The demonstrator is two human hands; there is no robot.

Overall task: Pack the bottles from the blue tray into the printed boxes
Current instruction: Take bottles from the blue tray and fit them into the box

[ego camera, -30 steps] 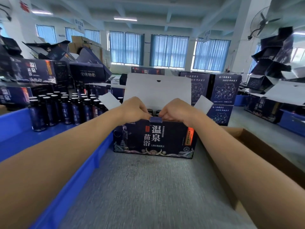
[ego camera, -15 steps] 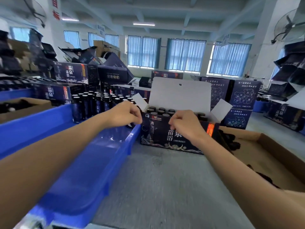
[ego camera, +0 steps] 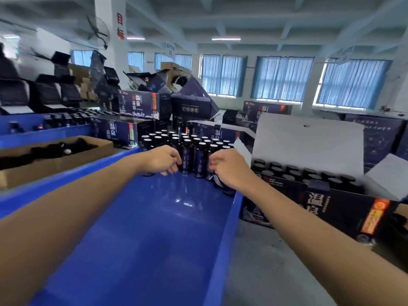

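now at the bottles [ego camera: 199, 160], far end of tray [ego camera: 154, 228]: left hand [ego camera: 162, 161] and right hand [ego camera: 229, 170] with fingers [ego camera: 173, 167] curled against front ones, cannot tell if clamped. better to grip bodies firmly, lift straight, carry upright to box [ego camera: 331, 208].

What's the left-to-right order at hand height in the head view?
Order: brown cardboard box → left hand → standing bottles → right hand → open printed box, already holding bottles.

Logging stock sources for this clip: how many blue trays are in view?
2. One blue tray directly in front, holding the bottles; another at far left behind the brown cardboard box. Others may be hidden.
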